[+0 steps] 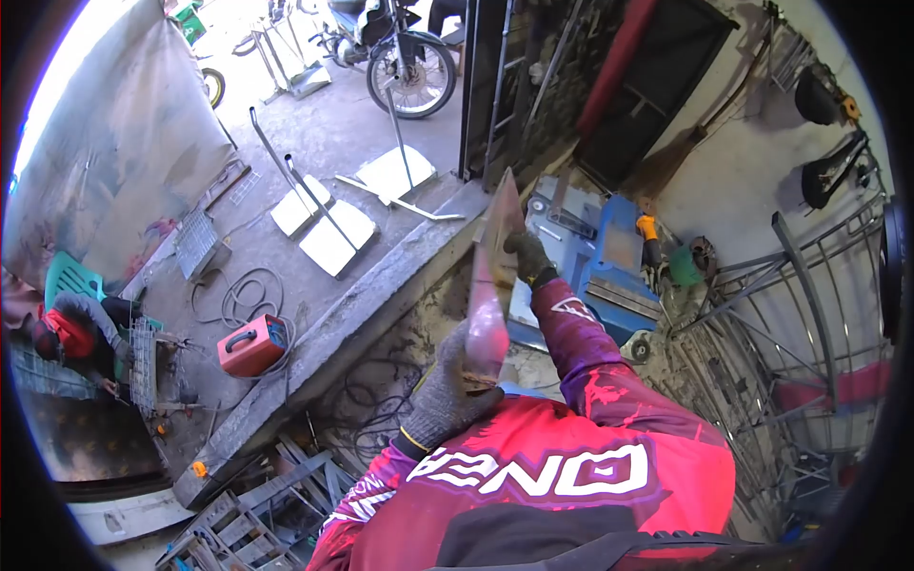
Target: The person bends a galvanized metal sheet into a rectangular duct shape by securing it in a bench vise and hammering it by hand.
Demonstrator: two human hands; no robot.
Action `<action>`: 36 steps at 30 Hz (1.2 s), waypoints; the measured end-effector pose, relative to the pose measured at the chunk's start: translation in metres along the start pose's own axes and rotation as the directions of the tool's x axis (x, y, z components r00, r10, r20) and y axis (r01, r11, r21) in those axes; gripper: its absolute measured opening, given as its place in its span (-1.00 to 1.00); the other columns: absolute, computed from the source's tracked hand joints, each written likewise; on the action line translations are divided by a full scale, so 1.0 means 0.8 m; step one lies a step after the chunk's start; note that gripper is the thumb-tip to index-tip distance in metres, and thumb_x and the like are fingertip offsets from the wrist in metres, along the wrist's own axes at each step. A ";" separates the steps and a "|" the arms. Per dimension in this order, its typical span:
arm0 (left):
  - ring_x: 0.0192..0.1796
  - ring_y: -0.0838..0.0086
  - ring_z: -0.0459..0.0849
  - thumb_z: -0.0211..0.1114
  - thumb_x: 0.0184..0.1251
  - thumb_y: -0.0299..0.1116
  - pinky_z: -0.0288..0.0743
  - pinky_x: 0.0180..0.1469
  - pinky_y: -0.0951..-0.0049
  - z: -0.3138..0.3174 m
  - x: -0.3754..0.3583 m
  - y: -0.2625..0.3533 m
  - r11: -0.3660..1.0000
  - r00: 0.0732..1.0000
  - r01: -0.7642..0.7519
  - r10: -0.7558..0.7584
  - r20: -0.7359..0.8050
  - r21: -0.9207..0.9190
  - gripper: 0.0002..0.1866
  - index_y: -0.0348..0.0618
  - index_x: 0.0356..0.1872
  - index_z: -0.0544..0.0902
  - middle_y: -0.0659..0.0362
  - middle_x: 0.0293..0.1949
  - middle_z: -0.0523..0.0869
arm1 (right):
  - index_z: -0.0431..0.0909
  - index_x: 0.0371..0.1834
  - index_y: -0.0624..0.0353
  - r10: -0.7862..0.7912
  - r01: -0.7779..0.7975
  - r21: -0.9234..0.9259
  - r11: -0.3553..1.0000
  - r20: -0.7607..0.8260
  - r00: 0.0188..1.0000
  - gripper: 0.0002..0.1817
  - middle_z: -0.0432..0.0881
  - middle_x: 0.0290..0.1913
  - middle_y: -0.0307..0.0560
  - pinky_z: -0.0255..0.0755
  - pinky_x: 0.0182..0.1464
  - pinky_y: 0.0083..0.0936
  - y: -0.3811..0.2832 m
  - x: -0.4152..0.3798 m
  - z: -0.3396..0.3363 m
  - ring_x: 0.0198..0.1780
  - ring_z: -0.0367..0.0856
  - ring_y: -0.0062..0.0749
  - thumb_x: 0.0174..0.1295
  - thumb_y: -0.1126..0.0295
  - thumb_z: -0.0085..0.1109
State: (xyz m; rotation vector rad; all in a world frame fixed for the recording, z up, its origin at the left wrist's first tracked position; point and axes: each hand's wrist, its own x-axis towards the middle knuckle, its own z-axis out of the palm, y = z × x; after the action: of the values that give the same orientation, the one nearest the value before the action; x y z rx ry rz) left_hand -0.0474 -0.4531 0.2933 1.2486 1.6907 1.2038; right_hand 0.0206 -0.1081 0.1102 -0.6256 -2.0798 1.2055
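Note:
A long, shiny strip of sheet metal (488, 305) stands upright in front of my chest, its surface reflecting the red of my shirt. My left hand (447, 392), in a grey knit glove, grips its lower end near my body. Higher up, my right hand (529, 257) in a dark glove is closed around the strip's right edge, with the fingers partly hidden. The strip narrows to a point at its far end. Just beyond my right hand is a blue machine (614, 249) with a flat metal bed.
A concrete ledge (333, 319) runs diagonally to the left. Beyond it are a red welding machine (252, 346) with cables, white panels on metal legs (338, 235) and a crouching person (76, 328). Metal frames (252, 533) lie lower left; bars and racks (809, 314) crowd the right. A motorcycle (409, 71) stands outside.

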 end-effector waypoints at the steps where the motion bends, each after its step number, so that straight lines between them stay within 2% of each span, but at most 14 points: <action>1: 0.41 -0.08 0.36 0.62 -0.10 -0.20 0.26 0.44 0.10 0.011 0.004 -0.012 0.991 0.995 -0.094 0.096 -0.018 0.099 0.13 -0.28 0.49 0.10 -0.26 0.35 0.34 | 0.56 -0.33 0.10 -0.096 0.096 0.031 0.995 0.007 0.995 -0.81 0.63 -0.37 -0.06 0.52 -0.18 -0.28 0.022 0.005 0.006 -0.29 0.63 -0.05 -0.05 0.58 0.16; 2: 0.41 -0.08 0.36 0.62 -0.10 -0.20 0.26 0.44 0.10 0.018 0.005 -0.009 0.992 0.996 -0.082 0.084 -0.020 0.094 0.13 -0.28 0.49 0.10 -0.26 0.35 0.34 | 0.56 -0.33 0.10 -0.087 0.086 0.034 0.996 0.016 0.996 -0.81 0.63 -0.37 -0.06 0.52 -0.18 -0.28 0.042 0.013 0.019 -0.29 0.63 -0.05 -0.05 0.58 0.16; 3: 0.42 -0.08 0.34 0.62 -0.12 -0.21 0.23 0.46 0.10 0.023 0.011 -0.002 0.989 0.995 -0.089 0.094 -0.031 0.122 0.12 -0.29 0.47 0.13 -0.25 0.35 0.34 | 0.57 -0.26 0.19 0.207 -0.212 0.361 0.908 0.052 0.977 -0.81 0.65 -0.37 -0.06 0.57 -0.19 -0.30 0.061 0.028 0.037 -0.33 0.65 -0.10 0.01 0.58 0.17; 4: 0.43 -0.09 0.32 0.63 -0.14 -0.22 0.21 0.47 0.11 0.026 0.016 0.005 0.984 0.994 -0.096 0.103 -0.036 0.152 0.11 -0.29 0.46 0.16 -0.25 0.34 0.34 | 0.59 -0.20 0.28 0.459 -0.459 0.625 0.632 0.176 0.871 -0.79 0.66 -0.36 -0.05 0.61 -0.21 -0.31 0.090 0.038 0.050 -0.37 0.68 -0.16 0.06 0.57 0.17; 5: 0.44 -0.11 0.30 0.63 -0.13 -0.19 0.21 0.47 0.10 0.029 0.021 0.015 0.990 0.991 -0.123 0.126 -0.048 0.073 0.09 -0.29 0.44 0.18 -0.25 0.35 0.33 | 0.57 -0.10 0.46 0.026 -0.066 0.360 0.930 0.114 0.993 -0.74 0.67 -0.36 0.01 0.67 -0.24 -0.30 0.155 0.044 0.066 -0.42 0.69 -0.21 0.21 0.48 0.18; 6: 0.44 -0.11 0.30 0.63 -0.13 -0.19 0.21 0.47 0.10 0.030 0.025 0.020 0.990 0.991 -0.120 0.123 -0.043 0.073 0.09 -0.29 0.44 0.18 -0.25 0.35 0.33 | 0.57 -0.10 0.46 0.031 -0.070 0.362 0.929 0.112 0.993 -0.74 0.67 -0.36 0.01 0.67 -0.24 -0.30 0.144 0.040 0.065 -0.42 0.69 -0.21 0.21 0.48 0.18; 8: 0.45 -0.12 0.29 0.62 -0.12 -0.15 0.19 0.49 0.09 0.034 0.030 0.026 0.987 0.991 -0.128 0.130 -0.014 0.101 0.09 -0.29 0.44 0.18 -0.26 0.37 0.31 | 0.58 -0.09 0.44 0.425 -0.481 0.490 0.727 0.228 0.876 -0.63 0.66 -0.38 0.04 0.66 -0.24 -0.26 0.103 0.039 0.067 -0.41 0.69 -0.17 0.31 0.26 0.22; 9: 0.45 -0.12 0.29 0.62 -0.12 -0.15 0.19 0.49 0.09 0.039 0.030 0.025 0.987 0.992 -0.121 0.124 -0.020 0.101 0.09 -0.29 0.44 0.18 -0.26 0.37 0.31 | 0.56 -0.03 0.43 0.416 -0.506 0.592 0.627 0.294 0.860 -0.44 0.67 -0.31 0.07 0.65 -0.19 -0.22 0.134 0.040 0.075 -0.35 0.69 -0.15 0.33 0.00 0.21; 15: 0.47 -0.06 0.24 0.60 -0.07 -0.11 0.12 0.52 0.12 0.063 0.027 0.011 0.972 0.998 -0.062 0.063 0.004 0.228 0.16 -0.26 0.50 0.05 -0.21 0.41 0.24 | 0.48 0.12 0.41 0.275 -0.500 0.586 0.638 0.433 0.859 -0.24 0.65 -0.22 0.09 0.62 -0.02 -0.12 0.262 0.040 0.110 -0.17 0.67 -0.06 0.30 -0.21 0.13; 18: 0.48 -0.08 0.23 0.60 -0.06 -0.11 0.11 0.51 0.11 0.068 0.031 0.021 0.981 1.000 -0.024 0.026 -0.004 0.194 0.12 -0.28 0.48 0.10 -0.24 0.41 0.24 | 0.42 0.18 0.42 0.179 -0.472 0.581 0.663 0.490 0.853 -0.21 0.61 -0.13 0.12 0.58 0.06 -0.13 0.177 -0.010 0.070 -0.08 0.63 -0.08 0.33 -0.23 0.07; 20: 0.48 -0.12 0.23 0.59 -0.04 -0.11 0.14 0.50 0.09 0.071 0.033 0.026 0.963 0.995 -0.103 0.101 0.020 0.248 0.08 -0.29 0.46 0.15 -0.25 0.40 0.27 | 0.67 -0.29 0.24 0.506 -0.597 0.800 0.057 0.492 0.708 -0.70 0.66 -0.47 -0.09 0.60 -0.28 -0.38 -0.025 0.013 0.038 -0.41 0.68 -0.25 0.22 0.17 0.30; 22: 0.48 -0.14 0.24 0.60 -0.05 -0.11 0.16 0.49 0.08 0.070 0.039 0.045 0.965 0.993 -0.118 0.113 0.034 0.234 0.06 -0.31 0.44 0.19 -0.26 0.40 0.27 | 0.59 -0.05 0.31 0.319 -0.631 0.774 -0.048 0.610 0.725 -0.48 0.67 -0.32 0.00 0.60 -0.08 -0.30 0.011 0.010 0.035 -0.27 0.68 -0.14 0.29 -0.01 0.24; 25: 0.49 -0.16 0.22 0.56 0.01 -0.13 0.17 0.48 0.06 0.083 0.039 0.042 0.949 0.983 -0.183 0.179 0.037 0.258 -0.02 -0.33 0.43 0.25 -0.27 0.41 0.27 | 0.33 0.28 0.44 -0.209 -0.689 0.527 -0.497 0.698 0.685 -0.18 0.58 -0.05 0.09 0.47 0.17 -0.20 0.041 0.011 0.068 0.00 0.57 -0.12 0.30 -0.17 0.13; 36: 0.57 -0.18 0.05 0.10 0.41 0.07 -0.13 0.54 -0.14 0.082 0.136 0.098 0.760 0.848 -0.520 0.514 0.129 0.391 -0.19 -0.30 0.50 0.20 -0.22 0.53 0.14 | 0.33 0.27 0.45 -0.124 -0.660 0.558 -0.504 0.709 0.694 -0.19 0.58 -0.05 0.08 0.47 0.16 -0.20 0.063 -0.019 0.034 -0.01 0.56 -0.12 0.31 -0.16 0.12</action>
State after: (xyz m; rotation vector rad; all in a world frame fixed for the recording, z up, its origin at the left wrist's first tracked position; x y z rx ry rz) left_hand 0.0047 -0.3237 0.3453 2.0918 1.6960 1.1573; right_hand 0.0152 -0.1102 0.0511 0.0795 0.0707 3.1375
